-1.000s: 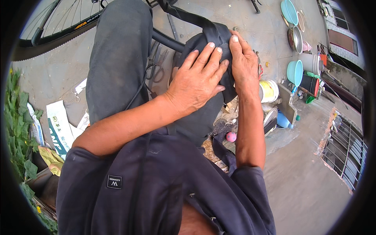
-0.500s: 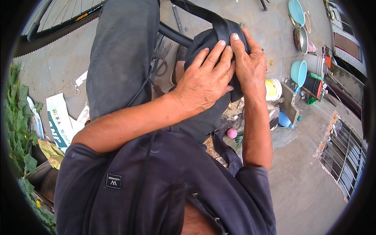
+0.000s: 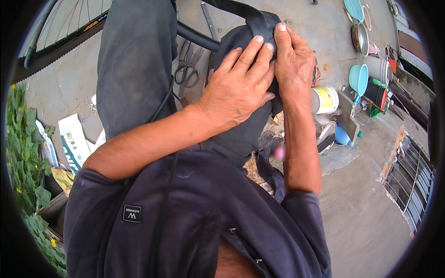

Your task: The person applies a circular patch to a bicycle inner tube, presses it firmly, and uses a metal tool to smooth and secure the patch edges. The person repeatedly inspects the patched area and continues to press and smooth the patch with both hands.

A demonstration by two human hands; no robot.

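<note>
A black rubber inner tube [image 3: 256, 18] is laid flat over my raised knee, in dark trousers, and its rounder stretch [image 3: 199, 38] runs off to the left. My left hand [image 3: 238, 85] rests on the knee with its fingers spread, the fingertips touching the tube's near edge. At the knee's right side, my right hand [image 3: 295, 65] has its thumb on top of the tube and its fingers bent round the far side, gripping it. Just what lies under the right fingers is hidden. Dark-handled scissors [image 3: 186, 74] lie on the ground between my legs.
A bicycle wheel [image 3: 58, 53] is at the far left. A metal strip [image 3: 208, 21] lies beyond the knee. On the right are a white bucket [image 3: 326, 99], a teal basin [image 3: 358, 79] and a barred window [image 3: 408, 178]. Leafy plants [image 3: 23, 157] and a white sack [image 3: 73, 139] line the left.
The view has shifted slightly. My right thumb and fingers have moved a little along the tube at the knee's far edge; the left hand stays spread on the knee.
</note>
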